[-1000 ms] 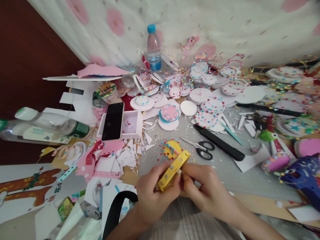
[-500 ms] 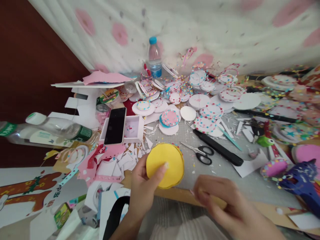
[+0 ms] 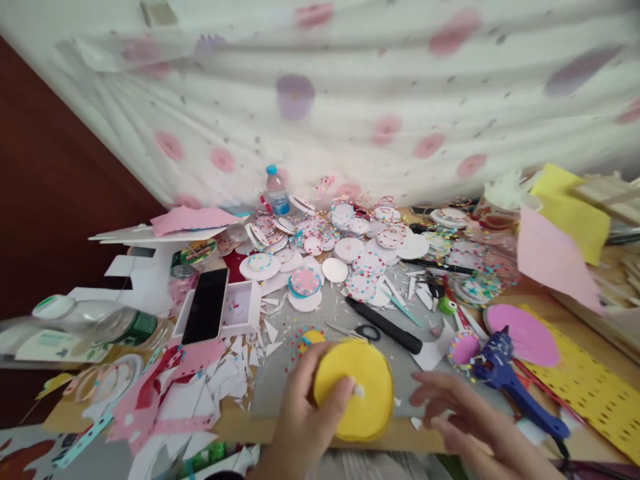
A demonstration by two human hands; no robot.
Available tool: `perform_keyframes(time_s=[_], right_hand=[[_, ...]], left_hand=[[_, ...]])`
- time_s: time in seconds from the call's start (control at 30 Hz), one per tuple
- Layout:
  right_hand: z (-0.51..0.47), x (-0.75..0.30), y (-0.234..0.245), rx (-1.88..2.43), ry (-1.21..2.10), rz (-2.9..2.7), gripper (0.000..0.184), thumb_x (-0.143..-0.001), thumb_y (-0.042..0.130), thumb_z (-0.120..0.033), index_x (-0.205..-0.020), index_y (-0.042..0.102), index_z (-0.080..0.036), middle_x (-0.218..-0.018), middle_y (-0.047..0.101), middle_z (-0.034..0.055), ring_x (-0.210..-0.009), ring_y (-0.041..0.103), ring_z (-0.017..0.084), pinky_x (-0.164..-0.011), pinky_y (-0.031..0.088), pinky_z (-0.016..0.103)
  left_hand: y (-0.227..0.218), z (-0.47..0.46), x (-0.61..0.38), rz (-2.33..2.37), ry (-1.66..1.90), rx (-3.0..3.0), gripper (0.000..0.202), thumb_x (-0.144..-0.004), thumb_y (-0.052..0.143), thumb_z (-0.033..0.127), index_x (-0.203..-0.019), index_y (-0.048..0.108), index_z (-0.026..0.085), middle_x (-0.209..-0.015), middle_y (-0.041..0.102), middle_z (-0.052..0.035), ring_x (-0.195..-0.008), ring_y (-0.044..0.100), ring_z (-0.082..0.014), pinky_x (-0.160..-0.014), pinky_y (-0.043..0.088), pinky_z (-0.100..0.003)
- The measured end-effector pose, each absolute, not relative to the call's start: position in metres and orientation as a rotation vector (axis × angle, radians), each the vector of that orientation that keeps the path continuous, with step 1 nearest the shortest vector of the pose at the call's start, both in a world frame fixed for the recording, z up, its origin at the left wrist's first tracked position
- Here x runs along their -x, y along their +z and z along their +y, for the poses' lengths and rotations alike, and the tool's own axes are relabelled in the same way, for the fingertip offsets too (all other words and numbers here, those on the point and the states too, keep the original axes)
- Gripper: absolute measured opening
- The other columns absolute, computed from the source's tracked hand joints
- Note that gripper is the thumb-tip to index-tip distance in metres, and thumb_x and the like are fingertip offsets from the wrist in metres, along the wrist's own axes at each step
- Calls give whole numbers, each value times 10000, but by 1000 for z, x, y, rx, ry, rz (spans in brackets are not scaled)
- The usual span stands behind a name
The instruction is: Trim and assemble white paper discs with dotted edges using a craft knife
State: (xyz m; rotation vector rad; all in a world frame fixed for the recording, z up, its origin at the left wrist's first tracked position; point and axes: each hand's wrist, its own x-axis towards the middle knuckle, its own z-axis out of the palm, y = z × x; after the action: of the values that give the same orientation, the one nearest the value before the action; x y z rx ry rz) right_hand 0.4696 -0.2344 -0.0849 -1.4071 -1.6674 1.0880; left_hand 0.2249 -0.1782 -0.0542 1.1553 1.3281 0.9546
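Note:
My left hand [image 3: 306, 413] grips a round yellow foam disc [image 3: 356, 389], thumb on its face, held upright above the table's near edge. My right hand [image 3: 457, 417] hovers just to the right of the disc with fingers spread and nothing in them. Black-handled scissors [image 3: 361, 331] lie on the grey cutting mat [image 3: 280, 373] right behind the disc. A small yellow dotted circle [image 3: 311, 336] peeks out beside them.
Many white, dot-trimmed foam circles [image 3: 350, 250] cover the table's back. A phone [image 3: 206, 315] rests on a white box, a black knife [image 3: 385, 325] lies mid-table, and a blue glue gun [image 3: 510, 380] sits at the right. Bottles [image 3: 90, 327] and paper scraps crowd the left.
The camera tilted up and back, showing more of the curtain. The yellow disc turned from edge-on to flat face, my right hand let go and moved off to the right.

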Motion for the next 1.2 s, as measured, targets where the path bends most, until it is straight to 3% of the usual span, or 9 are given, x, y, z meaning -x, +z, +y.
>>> perform_keyframes(time_s=[0.2, 0.37, 0.43, 0.6, 0.7, 0.87, 0.93, 1.03, 1.2], right_hand=[[-203, -439, -90, 1362, 1098, -1263, 356, -889, 592, -466, -1167, 589, -243, -933, 692, 70, -771, 669, 185, -638, 589, 259], [-183, -513, -100, 1584, 842, -1232, 444, -842, 637, -499, -1176, 575, -213, -619, 548, -23, -487, 546, 151, -412, 474, 244], [-171, -540, -100, 1723, 744, -1361, 437, -847, 616, -510, -1148, 588, -195, -562, 518, -19, -444, 517, 162, -379, 426, 263], [-133, -554, -111, 2015, 450, -1581, 444, -886, 495, -508, -1130, 609, -155, -574, 580, 30, -474, 585, 207, -450, 444, 317], [-114, -546, -122, 2071, 343, -1612, 477, -837, 476, -510, -1098, 620, -137, -683, 658, 83, -506, 626, 232, -480, 485, 345], [-109, -531, -114, 2056, 46, -1598, 457, -828, 503, -435, -1112, 621, -97, -1050, 641, 230, -924, 642, 352, -777, 511, 482], [-116, -510, -103, 1899, -116, -1630, 350, -861, 508, -362, -1077, 631, -116, -1050, 634, 212, -939, 626, 336, -816, 496, 479], [-127, -458, -96, 1519, 244, -1757, 160, -906, 507, -219, -1033, 603, -201, -941, 639, 100, -811, 636, 217, -730, 525, 342], [-136, -382, -109, 1222, 895, -1950, 334, -960, 468, -250, -1293, 489, -242, -1234, 544, 118, -1130, 566, 220, -921, 505, 346]], left_hand=[[-58, -178, -235, 1058, 761, -1521, 419, -879, 591, 340, -1277, 574, 211, -1213, 676, -112, -1041, 671, -233, -887, 555, -293], [-37, -173, -177, 1422, 1332, -1584, 240, -898, 557, 246, -1112, 664, 257, -1023, 723, -56, -888, 692, -197, -837, 570, -305], [-35, -165, -159, 1494, 1356, -1731, 304, -865, 591, 247, -1167, 630, 243, -1168, 669, -84, -1059, 645, -245, -909, 549, -361], [-66, -141, -168, 1339, 540, -2313, 713, -782, 682, 427, -1419, 419, 244, -1465, 452, -134, -1351, 416, -334, -1096, 386, -523], [-97, -133, -187, 1285, 282, -2415, 765, -798, 659, 472, -1456, 356, 227, -1505, 403, -139, -1391, 357, -333, -1132, 321, -560], [-133, -129, -190, 1360, 278, -2318, 742, -754, 706, 290, -1414, 380, 197, -1431, 479, -149, -1339, 421, -329, -1107, 356, -547], [-139, -128, -186, 1411, 374, -2209, 735, -753, 671, 199, -1416, 354, 202, -1368, 526, -139, -1290, 464, -309, -1088, 371, -534], [-140, -125, -184, 1458, 495, -2039, 759, -705, 657, 138, -1399, 355, 193, -1304, 549, -140, -1238, 487, -314, -1064, 367, -544], [-116, -122, -181, 1365, 837, -1565, 776, -647, 649, 129, -1370, 381, 219, -1256, 556, -115, -1192, 518, -280, -1042, 388, -464]])
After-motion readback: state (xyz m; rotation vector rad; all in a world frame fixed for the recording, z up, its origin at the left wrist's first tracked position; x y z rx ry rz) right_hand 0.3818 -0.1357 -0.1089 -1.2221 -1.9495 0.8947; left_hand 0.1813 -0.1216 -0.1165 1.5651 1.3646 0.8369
